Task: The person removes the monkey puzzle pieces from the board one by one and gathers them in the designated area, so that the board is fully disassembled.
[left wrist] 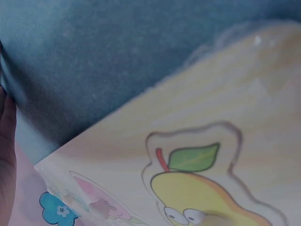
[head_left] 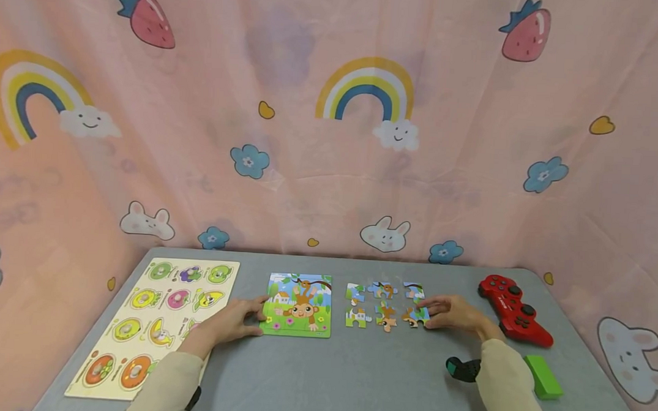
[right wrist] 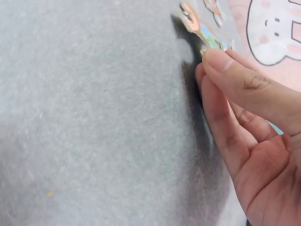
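Note:
My left hand rests at the left edge of a square monkey picture board, its thumb and fingertips touching that side. Only a sliver of the left hand shows in the left wrist view. To the right of the board, several monkey jigsaw pieces lie in two rows with gaps between them. My right hand pinches the lower right jigsaw piece by its right side. In the right wrist view the thumb and forefinger hold the edge of this jigsaw piece, which looks tilted.
A cream fruit puzzle board lies at the left, partly under the left forearm. On the right are a red game controller, a green block and a dark object beside the right sleeve. A pink patterned curtain hangs behind the grey table.

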Demonstrator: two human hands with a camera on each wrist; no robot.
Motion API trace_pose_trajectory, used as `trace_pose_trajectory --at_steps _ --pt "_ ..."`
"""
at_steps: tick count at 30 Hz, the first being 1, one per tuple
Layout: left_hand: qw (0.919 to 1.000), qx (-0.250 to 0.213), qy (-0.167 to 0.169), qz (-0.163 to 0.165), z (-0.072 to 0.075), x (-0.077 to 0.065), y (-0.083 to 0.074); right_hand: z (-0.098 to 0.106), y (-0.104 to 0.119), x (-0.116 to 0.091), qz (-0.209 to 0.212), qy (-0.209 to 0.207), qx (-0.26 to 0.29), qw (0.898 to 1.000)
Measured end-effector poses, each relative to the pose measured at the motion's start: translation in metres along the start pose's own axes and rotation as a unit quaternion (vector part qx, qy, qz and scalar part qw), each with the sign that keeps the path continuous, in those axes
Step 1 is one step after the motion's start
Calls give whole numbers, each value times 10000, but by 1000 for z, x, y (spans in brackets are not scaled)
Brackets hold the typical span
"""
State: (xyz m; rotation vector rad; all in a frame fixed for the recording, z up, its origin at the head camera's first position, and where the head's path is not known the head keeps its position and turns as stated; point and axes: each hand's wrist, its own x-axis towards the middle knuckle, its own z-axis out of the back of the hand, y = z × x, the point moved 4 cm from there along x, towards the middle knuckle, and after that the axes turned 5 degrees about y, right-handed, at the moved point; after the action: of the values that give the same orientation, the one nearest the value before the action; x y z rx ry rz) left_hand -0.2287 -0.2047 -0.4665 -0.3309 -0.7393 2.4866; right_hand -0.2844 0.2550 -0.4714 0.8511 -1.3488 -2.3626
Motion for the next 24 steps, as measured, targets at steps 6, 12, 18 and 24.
trace_pose_trajectory --at_steps 6,12,18,24 --pt "10000 -8 -21 -23 1 0 -1 1 4 -3 133 -236 -410 9988" --pt "10000 -14 -28 -14 1 -1 -2 1 3 -2 593 -100 -402 9974" --pt "10000 -35 -28 -30 0 -1 -1 0 0 -2 884 -206 -416 9950" --pt "10000 -7 -31 -39 -1 0 1 -2 -3 -2 821 -413 -324 9952"
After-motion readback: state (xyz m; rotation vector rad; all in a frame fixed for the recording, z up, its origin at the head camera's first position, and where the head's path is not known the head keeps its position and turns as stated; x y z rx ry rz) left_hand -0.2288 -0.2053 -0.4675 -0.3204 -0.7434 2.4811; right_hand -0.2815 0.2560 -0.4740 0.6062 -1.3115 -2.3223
